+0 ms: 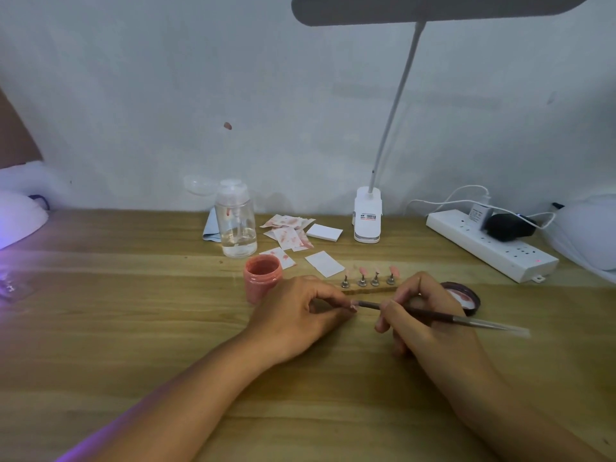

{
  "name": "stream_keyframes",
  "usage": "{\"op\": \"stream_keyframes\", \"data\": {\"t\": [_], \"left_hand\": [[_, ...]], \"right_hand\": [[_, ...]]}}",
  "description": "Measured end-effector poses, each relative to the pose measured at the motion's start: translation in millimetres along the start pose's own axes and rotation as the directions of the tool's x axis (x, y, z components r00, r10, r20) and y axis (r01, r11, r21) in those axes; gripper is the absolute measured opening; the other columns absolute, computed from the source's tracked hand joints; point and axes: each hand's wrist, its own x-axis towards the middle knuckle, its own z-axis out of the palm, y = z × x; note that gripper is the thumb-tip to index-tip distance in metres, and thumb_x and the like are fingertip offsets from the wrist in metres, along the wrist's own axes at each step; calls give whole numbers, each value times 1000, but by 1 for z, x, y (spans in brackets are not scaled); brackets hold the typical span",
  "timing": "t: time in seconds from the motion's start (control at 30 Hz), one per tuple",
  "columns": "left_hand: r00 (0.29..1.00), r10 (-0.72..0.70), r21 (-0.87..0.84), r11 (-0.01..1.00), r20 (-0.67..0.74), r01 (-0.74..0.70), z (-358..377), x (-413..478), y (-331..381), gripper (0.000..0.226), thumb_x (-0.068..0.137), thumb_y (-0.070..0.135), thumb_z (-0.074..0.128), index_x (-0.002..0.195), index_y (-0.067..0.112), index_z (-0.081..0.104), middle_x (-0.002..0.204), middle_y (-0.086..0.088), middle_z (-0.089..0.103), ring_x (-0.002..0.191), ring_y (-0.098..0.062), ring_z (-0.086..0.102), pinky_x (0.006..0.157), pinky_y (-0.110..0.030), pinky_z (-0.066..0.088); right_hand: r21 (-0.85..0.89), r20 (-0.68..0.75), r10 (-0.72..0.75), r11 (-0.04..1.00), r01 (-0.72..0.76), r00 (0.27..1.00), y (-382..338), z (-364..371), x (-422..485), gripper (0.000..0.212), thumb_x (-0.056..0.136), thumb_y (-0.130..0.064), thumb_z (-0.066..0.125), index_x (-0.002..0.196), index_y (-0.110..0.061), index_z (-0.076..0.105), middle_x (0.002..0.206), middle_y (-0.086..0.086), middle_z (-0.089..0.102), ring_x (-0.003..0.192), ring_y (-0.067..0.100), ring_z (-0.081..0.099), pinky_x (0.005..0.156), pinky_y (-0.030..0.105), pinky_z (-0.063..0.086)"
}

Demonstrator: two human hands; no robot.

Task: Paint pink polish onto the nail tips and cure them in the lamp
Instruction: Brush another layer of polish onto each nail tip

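Open polish jar (262, 276) near nail tips (368, 274)

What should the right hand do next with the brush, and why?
Probably one short, light stroke along the nail tip. The right hand holds the brush with its end at that tip, which is pinched by the left hand. The four tips on the stand already look pink, so this one seems to be the one in work.

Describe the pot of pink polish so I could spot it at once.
On the wooden table, find the clear pump bottle near the wall. Just in front of it, beside the left hand pinching a nail tip, stands the polish jar: a small round open pot, pink all over, unlike the flat stained papers nearby.
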Motion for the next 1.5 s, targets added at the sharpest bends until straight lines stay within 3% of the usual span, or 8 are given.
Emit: {"op": "stream_keyframes", "data": {"t": [0.2, 0.37, 0.53, 0.73, 0.87, 1.0, 1.5], "left_hand": [[1000, 5, 7, 1000, 4, -5, -2, 2, -1, 9, 83, 37, 75, 92, 39, 77, 76, 40, 58, 63, 16, 50, 53, -9, 32], [1000, 9, 2, 1000, 13, -9, -1, 1, -1, 12, 84, 36, 75, 95, 42, 75, 77, 41, 58, 64, 15, 51, 53, -9, 32], [1000, 4, -3, 1000, 30, -4, -3, 2, 0, 21, 84, 37, 74, 93, 54, 68, 78, 42, 58, 64, 17, 50, 54, -7, 32], [999, -33, -18, 999, 19, 33, -1, 1, 2, 8, 83, 35, 75, 85, 43, 75, 77, 35, 64, 58, 15, 51, 52, -7, 32], [999, -43, -11, 999, 15, 43, -3, 2, 5, 17, 83, 29, 75, 78, 45, 72, 80, 26, 69, 56, 17, 50, 50, -5, 30], [999, -48, -25, 999, 20, 48, -2, 3, 9, 21, 83, 26, 75, 76, 44, 69, 85, 22, 72, 53, 18, 49, 48, -4, 29], [999, -46, -78, 996, 20, 48, -6, -1, 10, 24, 82, 16, 77, 79, 38, 69, 87, 15, 74, 49, 19, 48, 45, -2, 29]], "right_hand": [[-17, 3, 8, 1000, -8, 1000, 0, 0, 1, 12, 89, 2, 59, 84, 4, 48, 65, 12, 68, 45, 3, 49, 46, 18, 39], [-25, -14, 36, 999, -36, 999, 1, 0, 1, 12, 88, 1, 60, 84, 1, 48, 64, 10, 68, 46, 13, 46, 46, 25, 38], [-23, -26, 44, 999, -44, 999, 1, 0, 2, 11, 87, 0, 60, 86, 2, 48, 63, 9, 68, 46, 14, 46, 43, 23, 38], [54, -15, -46, 997, 47, 999, 0, -2, 0, 12, 91, -4, 60, 96, -2, 50, 67, 10, 68, 46, 15, 46, 43, 21, 42], [92, 16, -78, 993, 76, 997, -3, -3, 0, 12, 89, -5, 62, 94, 3, 55, 75, 11, 70, 51, 16, 52, 48, 20, 47], [160, -17, -20, 987, 23, 1000, -2, -3, 0, 10, 88, 2, 61, 93, 6, 53, 77, 12, 73, 56, 16, 60, 52, 22, 53], [83, 35, -9, 997, 6, 999, -3, -1, 1, 14, 90, 2, 59, 88, 11, 50, 69, 12, 72, 54, 7, 57, 55, 13, 48]]}}
